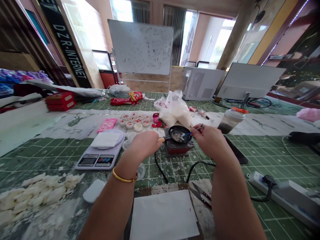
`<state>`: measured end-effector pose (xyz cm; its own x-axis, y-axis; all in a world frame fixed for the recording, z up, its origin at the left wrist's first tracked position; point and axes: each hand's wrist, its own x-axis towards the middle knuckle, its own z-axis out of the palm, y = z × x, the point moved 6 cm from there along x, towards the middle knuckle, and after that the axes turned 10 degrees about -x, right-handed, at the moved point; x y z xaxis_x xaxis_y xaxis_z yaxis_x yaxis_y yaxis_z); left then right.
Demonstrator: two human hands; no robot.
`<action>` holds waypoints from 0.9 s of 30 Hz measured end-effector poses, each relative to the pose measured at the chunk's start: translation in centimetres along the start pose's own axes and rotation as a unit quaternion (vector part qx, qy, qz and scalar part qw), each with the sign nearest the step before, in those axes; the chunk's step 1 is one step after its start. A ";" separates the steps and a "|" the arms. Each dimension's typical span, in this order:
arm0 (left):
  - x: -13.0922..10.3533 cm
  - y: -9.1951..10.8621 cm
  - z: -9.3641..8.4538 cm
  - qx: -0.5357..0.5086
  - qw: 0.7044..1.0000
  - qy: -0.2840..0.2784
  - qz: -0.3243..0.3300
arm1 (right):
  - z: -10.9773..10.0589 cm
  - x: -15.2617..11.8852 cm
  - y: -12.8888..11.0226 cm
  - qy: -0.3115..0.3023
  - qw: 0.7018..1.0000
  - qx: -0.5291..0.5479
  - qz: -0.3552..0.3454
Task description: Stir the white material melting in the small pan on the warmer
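My left hand [146,142] grips the wooden handle of a small black pan [179,134]. The pan sits on a small red electric heater [178,147] and holds pale, partly melted bits. My right hand [209,138] holds a thin blue-handled tool [193,131] whose tip dips into the pan. A gold bangle [124,177] circles my left wrist. Just beyond the pan lie a clear plastic bag of white flakes [174,109] and a cluster of small white cups with red decorations [135,120].
A kitchen scale [101,155] with a white pad stands to the left, a pile of white chunks [40,193] at the near left. White paper [163,215] and scissors [201,195] lie close to me. A power strip [282,196] is at right, a lidded jar [231,120] and monitors behind.
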<state>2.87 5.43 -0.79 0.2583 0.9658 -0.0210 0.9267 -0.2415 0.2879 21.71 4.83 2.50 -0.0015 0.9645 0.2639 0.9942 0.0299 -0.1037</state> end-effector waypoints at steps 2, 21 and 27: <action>0.0 0.0 0.0 0.000 1.000 0.000 -0.002 | -0.1 0.0 0.1 0.006 1.000 0.006 0.005; 0.0 -0.2 -0.1 -0.011 1.000 -0.003 -0.006 | -0.2 -0.1 -0.4 0.002 0.999 0.033 0.004; 0.0 -0.3 -0.1 -0.007 1.000 -0.005 -0.009 | -0.1 -0.1 -0.3 0.004 0.999 0.042 0.008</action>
<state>2.55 5.50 -0.78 0.2448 0.9689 -0.0351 0.9271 -0.2234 0.3009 21.39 4.70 2.62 0.0149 0.9627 0.2700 0.9814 0.0376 -0.1882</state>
